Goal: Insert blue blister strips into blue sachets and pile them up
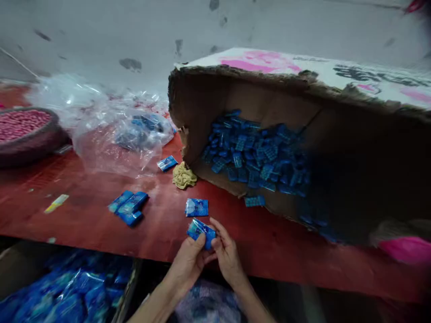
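Observation:
Just over the table's front edge, a small flat blue printed packet [197, 228] is held up in front of me. My left hand [190, 255] is closed on its lower edge, thumb across the face. At the packet's right end my right hand [229, 258] grips with thumb and fingers. Another blue packet [198, 207] lies flat on the red table right behind it. To the left, several blue packets [129, 206] rest in a small overlapping pile. One more packet [167, 163] sits farther back, beside a crumpled yellowish bundle, possibly rubber bands [183, 176].
A cardboard box [178, 98] lies on its side at right, with many small blue pieces [249, 152] inside. One blue piece [255, 201] is at its lip. Clear plastic bags [101, 143] and a bowl of pink pieces [27, 148] stand left. Below, a bin holds blue packets [70, 296].

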Demonstrator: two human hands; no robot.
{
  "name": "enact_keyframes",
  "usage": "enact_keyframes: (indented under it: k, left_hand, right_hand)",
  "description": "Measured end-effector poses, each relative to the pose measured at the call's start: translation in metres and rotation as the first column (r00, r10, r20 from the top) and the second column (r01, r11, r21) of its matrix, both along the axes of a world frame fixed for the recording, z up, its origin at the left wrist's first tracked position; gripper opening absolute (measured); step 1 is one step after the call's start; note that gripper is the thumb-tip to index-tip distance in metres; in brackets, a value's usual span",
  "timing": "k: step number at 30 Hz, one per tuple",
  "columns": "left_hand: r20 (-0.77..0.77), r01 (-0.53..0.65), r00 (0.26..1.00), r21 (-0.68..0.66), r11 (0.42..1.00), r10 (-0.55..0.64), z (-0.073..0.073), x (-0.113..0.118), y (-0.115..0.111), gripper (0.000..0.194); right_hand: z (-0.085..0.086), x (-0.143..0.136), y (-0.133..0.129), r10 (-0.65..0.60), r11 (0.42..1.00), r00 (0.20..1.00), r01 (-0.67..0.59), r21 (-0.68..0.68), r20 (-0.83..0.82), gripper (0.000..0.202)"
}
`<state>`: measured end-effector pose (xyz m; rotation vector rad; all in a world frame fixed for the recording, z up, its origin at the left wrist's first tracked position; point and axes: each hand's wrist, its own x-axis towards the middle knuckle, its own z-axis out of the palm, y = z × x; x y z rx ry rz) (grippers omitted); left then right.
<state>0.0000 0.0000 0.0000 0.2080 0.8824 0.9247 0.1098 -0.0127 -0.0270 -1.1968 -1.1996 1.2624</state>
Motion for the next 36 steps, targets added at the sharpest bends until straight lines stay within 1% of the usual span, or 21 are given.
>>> enact_keyframes:
  k: [2, 5, 7, 8, 9, 10, 11, 12, 14, 15, 16, 17, 18, 19, 20, 21, 24, 25, 27, 30, 36]
  left_hand:
    - [0.03, 0.014, 0.999, 0.01, 1.0, -0.014, 0.001, 0.001, -0.002, 0.024]
    - [-0.078, 0.008, 0.997, 0.068, 0.998, -0.003, 0.0, -0.007, 0.002, 0.024]
    - [-0.273, -0.01, 0.961, 0.133, 0.991, 0.046, 0.0, -0.023, 0.011, 0.029]
    - [-0.412, -0.017, 0.907, 0.172, 0.985, 0.087, 0.001, -0.036, 0.018, 0.032]
    - [-0.571, -0.02, 0.81, 0.202, 0.979, 0.134, 0.002, -0.05, 0.025, 0.034]
    - [-0.719, 0.0, 0.672, 0.238, 0.971, 0.176, 0.004, -0.065, 0.032, 0.036]
    - [-0.837, 0.043, 0.504, 0.27, 0.962, 0.213, 0.006, -0.08, 0.039, 0.039]
    - [-0.93, 0.103, 0.302, 0.251, 0.963, 0.21, 0.009, -0.095, 0.045, 0.044]
    - [-0.973, 0.147, -0.099, 0.194, 0.97, 0.209, 0.014, -0.118, 0.053, 0.058]
    - [-0.935, 0.166, -0.255, 0.208, 0.964, 0.245, 0.016, -0.125, 0.054, 0.061]
    - [-0.88, 0.192, -0.366, 0.246, 0.95, 0.302, 0.016, -0.128, 0.054, 0.062]
    - [-0.822, 0.228, -0.428, 0.304, 0.925, 0.375, 0.016, -0.128, 0.053, 0.061]
    - [-0.777, 0.267, -0.44, 0.366, 0.892, 0.451, 0.015, -0.124, 0.051, 0.058]
    - [-0.76, 0.296, -0.403, 0.418, 0.859, 0.509, 0.012, -0.118, 0.049, 0.053]
    - [-0.777, 0.305, -0.324, 0.454, 0.837, 0.54, 0.009, -0.11, 0.046, 0.048]
    - [-0.819, 0.296, -0.205, 0.47, 0.832, 0.536, 0.004, -0.101, 0.043, 0.044]
    - [-0.898, 0.227, 0.268, 0.411, 0.883, 0.349, -0.01, -0.071, 0.038, 0.039]
    - [-0.878, 0.21, 0.394, 0.374, 0.903, 0.272, -0.014, -0.063, 0.037, 0.038]
    - [-0.817, 0.183, 0.552, 0.314, 0.932, 0.167, -0.022, -0.052, 0.036, 0.038]
    - [-0.76, 0.149, 0.639, 0.273, 0.951, 0.118, -0.03, -0.047, 0.037, 0.039]
    - [-0.71, 0.08, 0.696, 0.227, 0.971, 0.109, -0.03, -0.048, 0.042, 0.037]
  right_hand:
    - [-0.003, -0.003, 0.0, 0.009, 1.0, 1.0, -0.009, -0.016, -0.013, 0.045]
    - [-0.004, -0.005, 0.003, 0.062, 0.998, 0.997, -0.062, 0.016, 0.037, 0.043]
    - [-0.003, -0.005, 0.009, 0.098, 0.992, 0.986, -0.108, 0.071, 0.139, 0.039]
    - [-0.002, -0.004, 0.013, 0.094, 0.987, 0.972, -0.119, 0.107, 0.214, 0.037]
    - [-0.001, -0.004, 0.018, 0.073, 0.981, 0.951, -0.122, 0.148, 0.301, 0.034]
    - [0.001, -0.003, 0.024, 0.039, 0.975, 0.918, -0.122, 0.186, 0.395, 0.032]
    - [0.002, -0.003, 0.031, -0.003, 0.969, 0.872, -0.119, 0.219, 0.489, 0.029]
    - [0.003, -0.003, 0.038, -0.044, 0.964, 0.814, -0.117, 0.238, 0.58, 0.028]
    - [0.003, -0.004, 0.052, -0.106, 0.964, 0.67, -0.113, 0.242, 0.734, 0.028]
    - [0.002, -0.005, 0.058, -0.125, 0.965, 0.599, -0.111, 0.237, 0.791, 0.028]
    - [0.001, -0.007, 0.064, -0.139, 0.966, 0.535, -0.112, 0.233, 0.833, 0.027]
    - [0.0, -0.009, 0.069, -0.148, 0.967, 0.48, -0.115, 0.229, 0.865, 0.026]
    - [-0.002, -0.011, 0.072, -0.153, 0.967, 0.429, -0.122, 0.225, 0.89, 0.023]
    - [-0.004, -0.013, 0.075, -0.155, 0.967, 0.384, -0.129, 0.219, 0.91, 0.019]
    - [-0.006, -0.015, 0.076, -0.153, 0.968, 0.346, -0.135, 0.211, 0.926, 0.014]
    - [-0.008, -0.017, 0.077, -0.15, 0.969, 0.317, -0.14, 0.202, 0.936, 0.01]
    - [-0.012, -0.019, 0.079, -0.146, 0.97, 0.28, -0.149, 0.193, 0.949, 0.011]
    - [-0.013, -0.019, 0.079, -0.147, 0.97, 0.275, -0.15, 0.193, 0.95, 0.012]
    - [-0.012, -0.018, 0.08, -0.145, 0.969, 0.263, -0.156, 0.191, 0.954, 0.01]
    - [-0.01, -0.016, 0.082, -0.145, 0.967, 0.251, -0.17, 0.191, 0.957, 0.006]
    - [-0.01, -0.018, 0.082, -0.155, 0.966, 0.209, -0.17, 0.192, 0.965, 0.012]
